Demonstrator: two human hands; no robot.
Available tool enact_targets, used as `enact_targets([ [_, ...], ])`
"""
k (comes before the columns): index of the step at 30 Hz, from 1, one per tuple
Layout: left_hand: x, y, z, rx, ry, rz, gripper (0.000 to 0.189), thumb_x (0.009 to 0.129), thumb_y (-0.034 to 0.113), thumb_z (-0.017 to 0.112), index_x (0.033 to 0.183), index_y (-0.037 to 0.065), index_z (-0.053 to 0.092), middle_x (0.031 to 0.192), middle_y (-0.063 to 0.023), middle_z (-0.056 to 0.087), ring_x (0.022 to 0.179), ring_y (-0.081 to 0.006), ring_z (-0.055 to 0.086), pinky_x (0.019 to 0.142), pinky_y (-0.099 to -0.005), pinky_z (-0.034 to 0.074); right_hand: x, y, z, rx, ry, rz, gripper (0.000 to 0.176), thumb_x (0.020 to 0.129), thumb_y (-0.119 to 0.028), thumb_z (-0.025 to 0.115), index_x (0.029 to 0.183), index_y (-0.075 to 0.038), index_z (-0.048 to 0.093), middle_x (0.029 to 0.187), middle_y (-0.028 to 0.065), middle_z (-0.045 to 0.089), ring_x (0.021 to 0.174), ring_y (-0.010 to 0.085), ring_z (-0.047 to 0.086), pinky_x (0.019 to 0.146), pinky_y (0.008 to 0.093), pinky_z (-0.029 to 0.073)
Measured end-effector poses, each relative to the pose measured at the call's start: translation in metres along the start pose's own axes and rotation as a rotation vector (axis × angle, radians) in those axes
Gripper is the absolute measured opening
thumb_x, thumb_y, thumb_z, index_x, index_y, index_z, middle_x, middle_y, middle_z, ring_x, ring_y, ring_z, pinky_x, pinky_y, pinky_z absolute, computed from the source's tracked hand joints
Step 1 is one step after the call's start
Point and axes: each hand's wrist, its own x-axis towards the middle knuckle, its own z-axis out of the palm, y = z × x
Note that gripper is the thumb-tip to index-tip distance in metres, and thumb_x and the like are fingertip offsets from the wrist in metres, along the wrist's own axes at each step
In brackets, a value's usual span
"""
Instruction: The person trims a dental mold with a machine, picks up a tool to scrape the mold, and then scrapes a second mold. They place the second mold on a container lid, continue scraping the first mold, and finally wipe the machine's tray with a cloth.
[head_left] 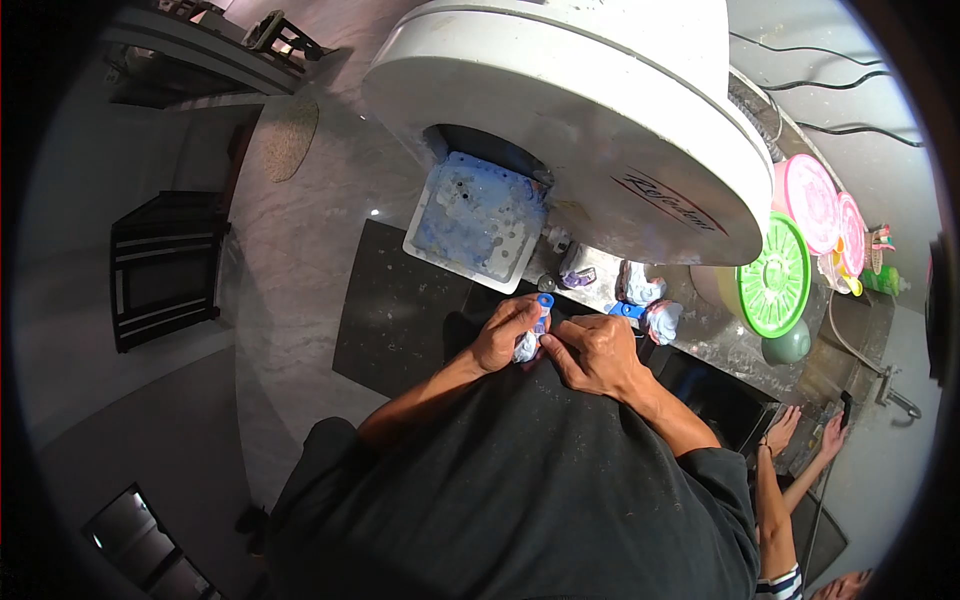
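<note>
Close to my chest, a dental impression tray (544, 303) with a blue handle and pale filling is in my left hand (502, 338), whose fingers are wrapped round its side. My right hand (598, 352) is closed right beside it, fingers curled and thumb reaching to the tray's edge. Whatever that hand pinches is hidden. On the counter past my right hand lie another blue-handled impression tray (628, 311) and pale lumpy casts (662, 323). A purple-and-white piece (577, 278) rests nearer the middle.
A large white machine (560, 110) overhangs the counter, above a stained blue-white tray (475, 215). To the right stand a tub with a green lid (775, 275), pink-lidded tubs (808, 203) and a tap (898, 400). Another person's hands (785, 432) are at the lower right.
</note>
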Motion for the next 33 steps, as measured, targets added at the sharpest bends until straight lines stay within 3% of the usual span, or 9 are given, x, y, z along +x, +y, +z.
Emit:
enact_targets([
  [33, -0.0008, -0.0038, 0.0008, -0.050, -0.020, -0.153, 0.042, 0.105, 0.049, 0.048, 0.094, 0.009, 0.057, 0.074, 0.0005, 0.056, 0.059, -0.0075, 0.057, 0.053, -0.0224, 0.046, -0.0035, 0.0093, -0.0015, 0.028, 0.021, -0.065, 0.020, 0.086, -0.026, 0.075, 0.073, -0.010, 0.071, 0.059, 0.0076, 0.061, 0.051, 0.0280, 0.061, 0.046, 0.0394, 0.045],
])
